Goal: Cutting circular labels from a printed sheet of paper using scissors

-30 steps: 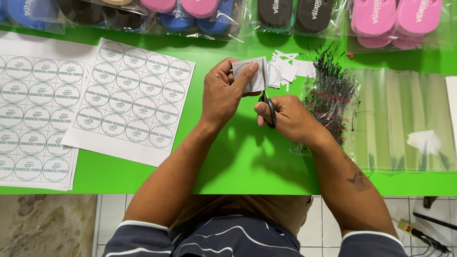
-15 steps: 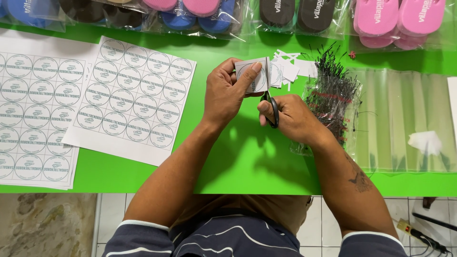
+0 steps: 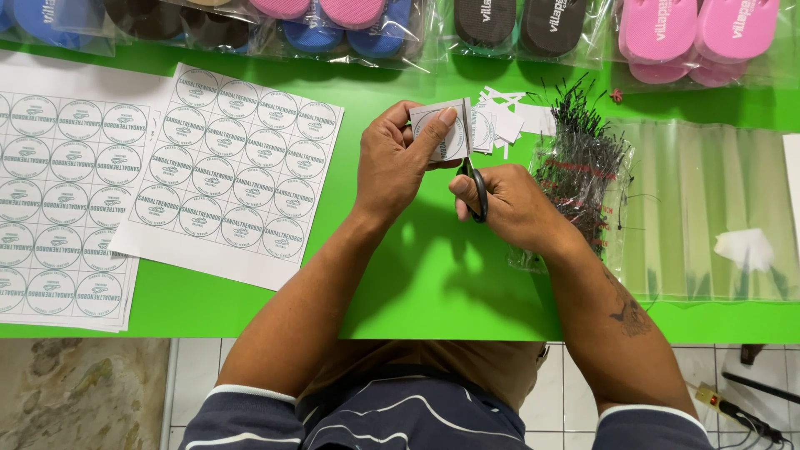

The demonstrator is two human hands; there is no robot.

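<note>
My left hand (image 3: 393, 162) pinches a small paper piece (image 3: 447, 133) printed with a round label, held above the green table (image 3: 417, 275). My right hand (image 3: 510, 204) grips black-handled scissors (image 3: 475, 187), whose blades point up along the right edge of that paper. Small white paper offcuts (image 3: 512, 117) lie just beyond both hands.
Sheets of round printed labels (image 3: 229, 175) lie at the left. A clear bag of black plastic tag fasteners (image 3: 583, 171) sits right of my right hand, beside a stack of clear plastic bags (image 3: 717, 208). Bagged flip-flops (image 3: 692, 33) line the far edge.
The scissors have worked slightly further along the paper piece, and my left hand has shifted its grip a little. Everything else on the table is unchanged.
</note>
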